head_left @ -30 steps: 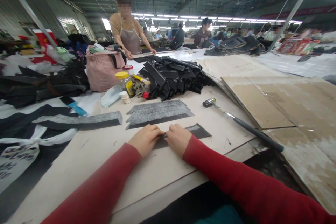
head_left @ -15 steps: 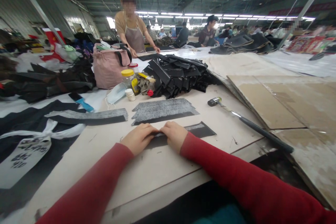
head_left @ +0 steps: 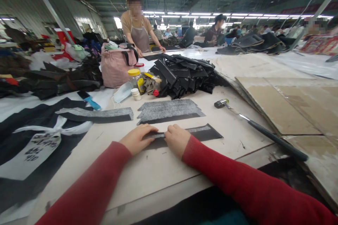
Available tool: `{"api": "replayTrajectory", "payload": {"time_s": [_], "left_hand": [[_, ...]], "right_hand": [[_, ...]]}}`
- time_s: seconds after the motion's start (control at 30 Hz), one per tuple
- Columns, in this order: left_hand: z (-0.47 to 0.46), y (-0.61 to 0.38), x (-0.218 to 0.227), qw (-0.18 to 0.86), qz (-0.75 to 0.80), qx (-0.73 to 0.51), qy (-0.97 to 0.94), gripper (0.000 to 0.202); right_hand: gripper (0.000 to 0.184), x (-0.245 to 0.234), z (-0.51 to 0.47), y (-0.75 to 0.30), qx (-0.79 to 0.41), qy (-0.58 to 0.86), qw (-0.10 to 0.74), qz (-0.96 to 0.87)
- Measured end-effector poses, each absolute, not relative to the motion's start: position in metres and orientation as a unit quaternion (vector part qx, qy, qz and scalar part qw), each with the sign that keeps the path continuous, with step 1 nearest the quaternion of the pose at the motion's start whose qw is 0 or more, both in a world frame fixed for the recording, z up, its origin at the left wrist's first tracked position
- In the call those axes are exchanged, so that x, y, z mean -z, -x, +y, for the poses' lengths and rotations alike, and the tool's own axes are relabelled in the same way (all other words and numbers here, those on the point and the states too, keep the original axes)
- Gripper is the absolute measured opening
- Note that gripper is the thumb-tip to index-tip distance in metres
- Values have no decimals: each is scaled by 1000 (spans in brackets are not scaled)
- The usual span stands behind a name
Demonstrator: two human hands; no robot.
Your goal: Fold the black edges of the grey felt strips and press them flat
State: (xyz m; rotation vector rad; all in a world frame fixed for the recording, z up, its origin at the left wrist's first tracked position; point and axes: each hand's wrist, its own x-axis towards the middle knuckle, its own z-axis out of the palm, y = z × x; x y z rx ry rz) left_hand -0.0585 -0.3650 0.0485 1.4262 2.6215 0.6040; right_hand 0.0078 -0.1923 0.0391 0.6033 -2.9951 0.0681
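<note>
A black strip of leather-like material with a grey fuzzy band lies crosswise before me, its long edge partly folded over. My left hand pinches its left part, thumb and forefinger on either side of the edge. Just right of it, my right hand has curled fingers closed on the same edge; the fingertips are partly hidden. Behind the hands lies an overlapping stack of grey-backed black strips. Another such strip rests to the left.
A hammer lies right, near cardboard sheets. Behind are a heap of black strips, a yellow-lidded jar, a white bottle and a pink bag. A blue-handled scraper and a tagged black bundle are left. A co-worker stands opposite.
My hands, whose fingertips nearly met before, are now slightly apart along the strip, the left one shifted leftward. The camera has turned a little left. The strip stays in place.
</note>
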Motion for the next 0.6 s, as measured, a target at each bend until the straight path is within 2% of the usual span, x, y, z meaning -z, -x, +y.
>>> {"api": "replayTrajectory", "payload": {"time_s": [0.37,0.6], "left_hand": [[-367,58,-50,44,853,-181,-487,24],[-359,48,-58,4,857,-68,-510,24]], "right_hand": [[19,-37,-188,-5,-63,-214,83,-971],[18,-37,-196,-6,-46,-242,71,-966]]}}
